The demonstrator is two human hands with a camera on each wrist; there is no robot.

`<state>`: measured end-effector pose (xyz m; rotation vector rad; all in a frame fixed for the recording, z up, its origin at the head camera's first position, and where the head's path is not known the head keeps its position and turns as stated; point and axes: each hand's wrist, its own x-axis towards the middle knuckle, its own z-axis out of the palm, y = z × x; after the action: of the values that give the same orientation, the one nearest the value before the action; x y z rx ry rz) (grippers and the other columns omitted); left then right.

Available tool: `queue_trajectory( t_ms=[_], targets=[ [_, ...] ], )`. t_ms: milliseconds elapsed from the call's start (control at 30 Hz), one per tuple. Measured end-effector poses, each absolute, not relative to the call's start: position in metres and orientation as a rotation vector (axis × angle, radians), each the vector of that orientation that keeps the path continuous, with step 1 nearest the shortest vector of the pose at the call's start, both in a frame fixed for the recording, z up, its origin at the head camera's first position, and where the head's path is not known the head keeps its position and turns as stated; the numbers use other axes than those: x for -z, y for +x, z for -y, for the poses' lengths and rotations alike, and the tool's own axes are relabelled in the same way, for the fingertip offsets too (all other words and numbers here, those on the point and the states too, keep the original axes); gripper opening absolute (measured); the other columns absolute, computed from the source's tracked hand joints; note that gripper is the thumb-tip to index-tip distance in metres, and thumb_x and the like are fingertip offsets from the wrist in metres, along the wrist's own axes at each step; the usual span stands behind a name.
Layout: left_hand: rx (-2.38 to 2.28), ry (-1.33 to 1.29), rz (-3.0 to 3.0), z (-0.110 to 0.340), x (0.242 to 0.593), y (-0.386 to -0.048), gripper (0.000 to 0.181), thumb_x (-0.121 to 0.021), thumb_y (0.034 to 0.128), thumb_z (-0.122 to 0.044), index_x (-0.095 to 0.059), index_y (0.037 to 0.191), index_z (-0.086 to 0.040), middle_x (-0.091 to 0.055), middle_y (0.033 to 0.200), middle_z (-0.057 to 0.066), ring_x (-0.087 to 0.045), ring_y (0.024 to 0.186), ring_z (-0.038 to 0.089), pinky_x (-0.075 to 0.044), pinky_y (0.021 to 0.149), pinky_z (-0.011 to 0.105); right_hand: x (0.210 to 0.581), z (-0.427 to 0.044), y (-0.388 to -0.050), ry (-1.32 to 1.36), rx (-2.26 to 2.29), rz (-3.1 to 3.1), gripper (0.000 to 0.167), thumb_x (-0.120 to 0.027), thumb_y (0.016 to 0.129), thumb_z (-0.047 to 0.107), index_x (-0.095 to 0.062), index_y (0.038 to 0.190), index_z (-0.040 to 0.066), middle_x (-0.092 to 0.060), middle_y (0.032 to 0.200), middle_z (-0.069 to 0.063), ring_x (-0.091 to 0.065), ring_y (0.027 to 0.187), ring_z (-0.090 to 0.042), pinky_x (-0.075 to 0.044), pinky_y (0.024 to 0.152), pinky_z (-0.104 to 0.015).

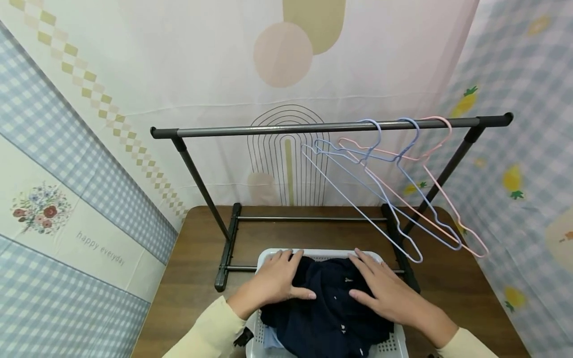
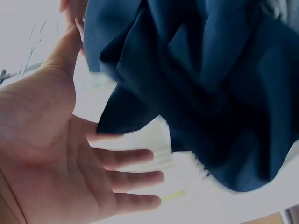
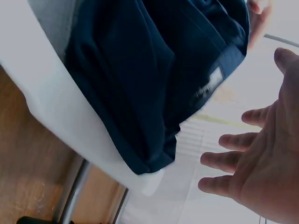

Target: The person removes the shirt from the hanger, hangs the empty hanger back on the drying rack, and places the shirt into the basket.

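Note:
A crumpled navy garment (image 1: pixel 329 308) with small light marks fills much of a white plastic basket (image 1: pixel 398 343). My left hand (image 1: pixel 279 276) is over the garment's left side, fingers straight and spread toward the basket's far rim. On the other side my right hand (image 1: pixel 385 288) is held the same way, thumb pointing inward. In the left wrist view the left palm (image 2: pixel 51 154) faces the dark cloth (image 2: pixel 201 84) with nothing gripped. The right wrist view has the right hand (image 3: pixel 261 154) apart from the cloth, where a pale label (image 3: pixel 212 81) shows.
Behind the basket stands a black metal clothes rack (image 1: pixel 250 131). Toward its right end hang two blue hangers (image 1: pixel 405 179) and a pink hanger (image 1: pixel 452 209). Light blue cloth (image 1: pixel 271 338) shows under the navy garment. Everything stands on a brown wooden table (image 1: pixel 188 278) against patterned fabric.

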<state>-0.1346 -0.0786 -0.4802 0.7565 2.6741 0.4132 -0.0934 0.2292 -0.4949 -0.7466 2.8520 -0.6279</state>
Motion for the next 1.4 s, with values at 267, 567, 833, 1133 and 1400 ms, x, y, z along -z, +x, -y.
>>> queue_trajectory(
  t_ms=[267,567,833,1133,1400],
  targets=[
    [-0.406,0.865,-2.422,0.091,0.489,-0.138,0.107,-0.07,0.0854,-0.071,-0.021,0.166,-0.021,-0.024,0.17,0.013,-0.03,0.155,0.038,-0.035,0.121,0.054,0.497,-0.24,-0.098,-0.714,0.684,-2.83,0.075,-0.059,0.104,0.046,-0.03,0.163,0.01,-0.026,0.168,-0.021,-0.03,0.15,-0.051,-0.029,0.112,-0.076],
    [-0.096,0.83,-2.383,0.077,0.522,-0.123,0.12,-0.077,0.0781,-0.071,-0.009,0.167,-0.028,-0.024,0.171,0.004,-0.04,0.15,0.036,-0.046,0.115,0.047,0.5,-0.249,-0.097,-0.655,0.655,-2.838,0.075,-0.059,0.104,0.048,-0.03,0.162,0.01,-0.025,0.168,-0.022,-0.03,0.151,-0.049,-0.028,0.112,-0.076],
    [0.034,0.786,-2.402,0.072,0.531,-0.123,0.124,-0.082,0.0737,-0.07,-0.016,0.166,-0.02,-0.022,0.172,0.002,-0.04,0.15,0.033,-0.044,0.116,0.041,0.508,-0.252,-0.096,-0.69,0.695,-2.625,0.083,-0.056,0.102,0.056,-0.028,0.163,0.007,-0.019,0.169,-0.025,-0.03,0.15,-0.05,-0.038,0.11,-0.069],
    [-0.172,0.804,-2.415,0.081,0.537,-0.128,0.13,-0.086,0.0703,-0.067,-0.015,0.167,-0.018,-0.024,0.171,0.007,-0.039,0.15,0.036,-0.041,0.118,0.046,0.526,-0.239,-0.094,-0.624,0.673,-2.458,0.096,-0.055,0.102,0.058,-0.012,0.164,-0.001,-0.012,0.169,-0.028,-0.022,0.155,-0.044,-0.032,0.117,-0.065],
    [-0.299,0.797,-2.412,0.088,0.536,-0.127,0.131,-0.085,0.0706,-0.068,-0.013,0.167,-0.017,-0.023,0.17,0.012,-0.034,0.152,0.04,-0.036,0.121,0.052,0.548,-0.228,-0.093,-0.521,0.726,-2.457,0.101,-0.062,0.1,0.053,-0.004,0.165,0.002,-0.004,0.17,-0.028,-0.014,0.157,-0.044,-0.03,0.118,-0.065]
  ],
)
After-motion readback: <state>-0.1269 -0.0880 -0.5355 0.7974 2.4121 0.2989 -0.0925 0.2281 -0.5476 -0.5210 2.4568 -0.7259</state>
